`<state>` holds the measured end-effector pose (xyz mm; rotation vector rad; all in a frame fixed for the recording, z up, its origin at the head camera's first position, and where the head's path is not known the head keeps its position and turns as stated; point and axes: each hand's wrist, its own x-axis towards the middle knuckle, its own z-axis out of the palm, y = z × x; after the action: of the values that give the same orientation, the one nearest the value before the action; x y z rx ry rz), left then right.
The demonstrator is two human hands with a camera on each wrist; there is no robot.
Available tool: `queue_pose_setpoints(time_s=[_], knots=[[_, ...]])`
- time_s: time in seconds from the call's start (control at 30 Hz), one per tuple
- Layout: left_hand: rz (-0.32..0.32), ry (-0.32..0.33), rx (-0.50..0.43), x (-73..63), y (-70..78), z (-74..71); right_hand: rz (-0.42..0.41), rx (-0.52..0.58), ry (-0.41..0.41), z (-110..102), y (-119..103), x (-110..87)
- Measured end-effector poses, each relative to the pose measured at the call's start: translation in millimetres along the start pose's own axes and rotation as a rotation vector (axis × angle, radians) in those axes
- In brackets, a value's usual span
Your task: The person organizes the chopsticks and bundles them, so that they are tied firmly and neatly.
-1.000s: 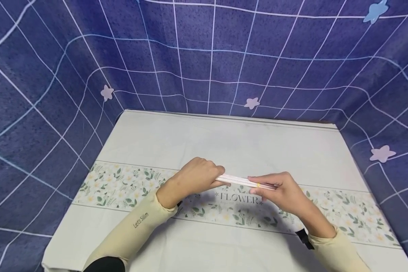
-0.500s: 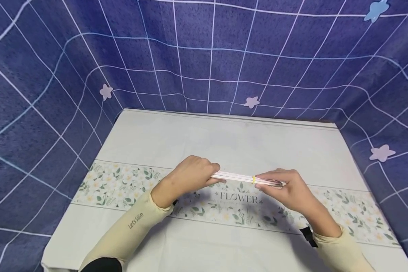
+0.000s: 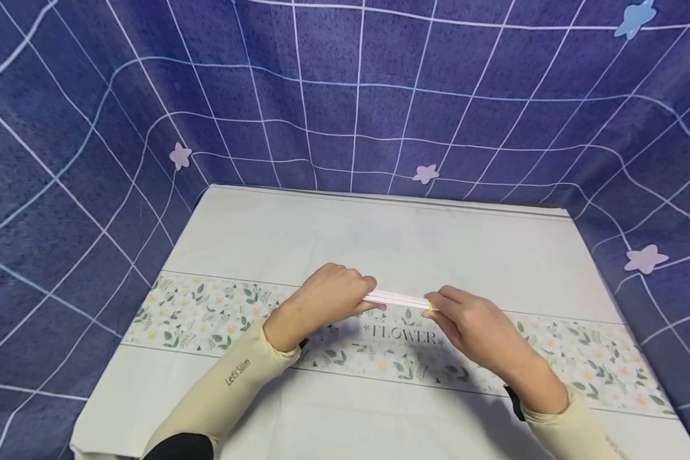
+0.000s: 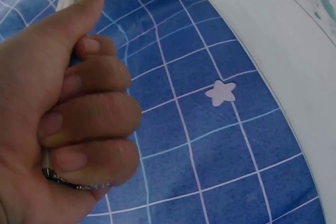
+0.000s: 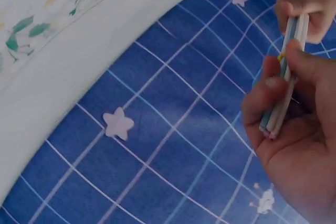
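A bundle of slim, pale sticks (image 3: 399,299) spans the space between the two hands, over the printed band of the table cover. Its left part is in the fist of my left hand (image 3: 324,297), with the thumb along the top. My right hand (image 3: 483,326) pinches the other part, thumb and fingers at a yellow band (image 3: 429,305) round the bundle. White and bluish sides and pinkish ends of the sticks (image 5: 271,128) show in the right wrist view. Below the curled fingers in the left wrist view, a dark metallic tip (image 4: 47,171) pokes out.
White cloth (image 3: 379,236) covers the table, with a strip of flowers and the word FLOWER across it. A blue curtain (image 3: 333,96) with pale grid lines and stars stands behind and at both sides.
My right hand slides from the bundle's right end toward the yellow band and now covers that end. The band sits further left than a second ago. My left hand keeps its grip.
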<state>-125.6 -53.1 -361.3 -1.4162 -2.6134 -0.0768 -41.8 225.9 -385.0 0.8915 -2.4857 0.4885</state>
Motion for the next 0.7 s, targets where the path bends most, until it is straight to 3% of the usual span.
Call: queue_pose_setpoints(time_s=[0.3, 0.4, 0.6, 0.7], knots=[[0.041, -0.014, -0.039, 2.7, 4.9, 0.0, -0.025, -0.221, 0.156, 16, -6, 3.5], [0.042, -0.024, -0.031, 1.7, 5.2, -0.4, 0.0, -0.221, 0.11, 17, -6, 0.6], [0.035, -0.019, -0.029, 0.0, 3.8, -3.3, 0.106, -0.04, -0.03, 4, -4, -6.7], [0.032, -0.021, -0.028, 0.7, 2.9, -3.8, 0.057, -0.033, -0.065, 0, -4, -4.5]])
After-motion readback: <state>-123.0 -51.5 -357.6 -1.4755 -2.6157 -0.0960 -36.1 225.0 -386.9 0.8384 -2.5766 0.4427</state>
